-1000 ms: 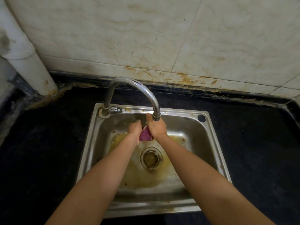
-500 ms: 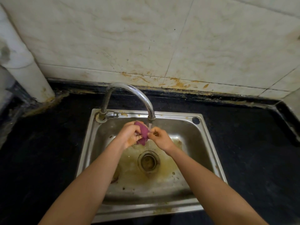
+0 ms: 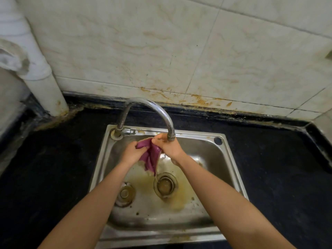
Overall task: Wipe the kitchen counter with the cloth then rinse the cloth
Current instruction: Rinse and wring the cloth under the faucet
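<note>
While both bare forearms reach forward over a stainless steel sink (image 3: 231, 159), the two hands meet just beneath the spout of a curved chrome faucet (image 3: 152, 108). The left hand (image 3: 132, 153) is curled closed around one bunched end of a purple cloth (image 3: 150, 156). The right hand (image 3: 168, 146) pinches the cloth's upper edge between fingers and thumb, right below the faucet's outlet. The cloth hangs down between the hands, its lower end tapering to a point above the round drain (image 3: 165, 185). A loose metal strainer (image 3: 125, 194) lies on the stained basin floor, left of the drain. Dark counter (image 3: 53, 168) surrounds the sink. Behind it rises a pale tiled wall (image 3: 161, 51) with rusty stains along its base, and a white pipe (image 3: 41, 74) stands at the left.
</note>
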`<action>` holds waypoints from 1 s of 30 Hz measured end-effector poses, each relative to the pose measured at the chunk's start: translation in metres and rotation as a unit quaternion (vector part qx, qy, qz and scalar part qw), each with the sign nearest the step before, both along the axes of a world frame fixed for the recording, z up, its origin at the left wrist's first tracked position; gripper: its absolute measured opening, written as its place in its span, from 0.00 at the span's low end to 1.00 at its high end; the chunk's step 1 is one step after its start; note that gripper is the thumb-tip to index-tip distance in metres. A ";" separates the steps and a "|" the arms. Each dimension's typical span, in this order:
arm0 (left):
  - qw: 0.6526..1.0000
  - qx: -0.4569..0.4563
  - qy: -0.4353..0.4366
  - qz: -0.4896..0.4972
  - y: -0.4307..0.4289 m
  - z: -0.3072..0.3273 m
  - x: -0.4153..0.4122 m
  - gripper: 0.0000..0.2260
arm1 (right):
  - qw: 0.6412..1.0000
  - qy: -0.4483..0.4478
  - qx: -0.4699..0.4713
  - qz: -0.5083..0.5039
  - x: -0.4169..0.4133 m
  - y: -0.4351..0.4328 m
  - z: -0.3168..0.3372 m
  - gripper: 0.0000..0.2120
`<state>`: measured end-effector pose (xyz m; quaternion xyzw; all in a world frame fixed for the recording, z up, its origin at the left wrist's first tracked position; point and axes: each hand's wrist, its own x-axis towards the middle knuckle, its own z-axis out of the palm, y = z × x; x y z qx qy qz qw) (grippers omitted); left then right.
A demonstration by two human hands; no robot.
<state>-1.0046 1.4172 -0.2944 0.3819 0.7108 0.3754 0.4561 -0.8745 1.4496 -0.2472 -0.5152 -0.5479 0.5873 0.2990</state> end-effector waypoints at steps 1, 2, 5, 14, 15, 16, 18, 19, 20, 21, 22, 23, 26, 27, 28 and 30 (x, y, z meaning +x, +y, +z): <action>0.999 -0.006 -0.027 0.016 0.000 0.001 0.001 0.03 | 1.000 0.008 -0.013 -0.004 -0.003 0.000 0.001 0.12; 0.998 -0.009 -0.059 0.033 0.000 0.001 0.003 0.02 | 1.000 0.006 -0.024 -0.012 -0.003 0.001 0.002 0.11; 0.992 -0.008 -0.112 0.057 0.003 0.004 0.010 0.02 | 0.999 -0.019 -0.029 -0.033 0.009 0.002 0.006 0.11; 0.989 -0.006 -0.069 -0.129 0.030 0.018 0.049 0.08 | 0.991 -0.074 0.040 -0.102 0.090 0.010 0.010 0.11; 0.987 -0.014 -0.059 -0.151 0.033 0.020 0.053 0.09 | 0.990 -0.074 0.044 -0.107 0.096 0.010 0.010 0.11; 0.983 -0.022 -0.037 -0.178 0.036 0.021 0.055 0.09 | 0.990 -0.070 0.049 -0.112 0.102 0.009 0.011 0.11; 0.973 -0.041 0.028 -0.224 0.040 0.022 0.058 0.10 | 0.990 -0.058 0.056 -0.116 0.111 0.009 0.013 0.10; 0.971 -0.043 0.051 -0.231 0.042 0.022 0.058 0.10 | 0.990 -0.055 0.057 -0.114 0.115 0.009 0.013 0.10; 0.972 -0.040 0.056 -0.225 0.044 0.020 0.058 0.09 | 0.991 -0.054 0.057 -0.109 0.117 0.008 0.015 0.10; 0.976 -0.038 0.041 -0.211 0.044 0.020 0.056 0.08 | 0.991 -0.054 0.057 -0.105 0.120 0.008 0.016 0.10; 0.981 -0.038 0.007 -0.191 0.044 0.020 0.055 0.08 | 0.992 -0.049 0.056 -0.105 0.123 0.008 0.016 0.10; 0.984 -0.038 -0.042 -0.172 0.044 0.019 0.053 0.08 | 0.991 -0.042 0.055 -0.112 0.126 0.007 0.016 0.10; 0.970 -0.024 -0.174 -0.167 0.041 0.018 0.047 0.06 | 0.987 -0.020 0.051 -0.152 0.135 0.008 0.012 0.11; 0.965 -0.023 -0.188 -0.179 0.040 0.018 0.048 0.05 | 0.986 -0.018 0.046 -0.159 0.137 0.008 0.010 0.11; 0.965 -0.025 -0.177 -0.192 0.039 0.017 0.049 0.04 | 0.986 -0.017 0.037 -0.163 0.138 0.008 0.007 0.10; 0.968 -0.019 -0.121 -0.219 0.041 0.018 0.055 0.04 | 0.985 -0.024 0.013 -0.170 0.138 0.008 0.000 0.09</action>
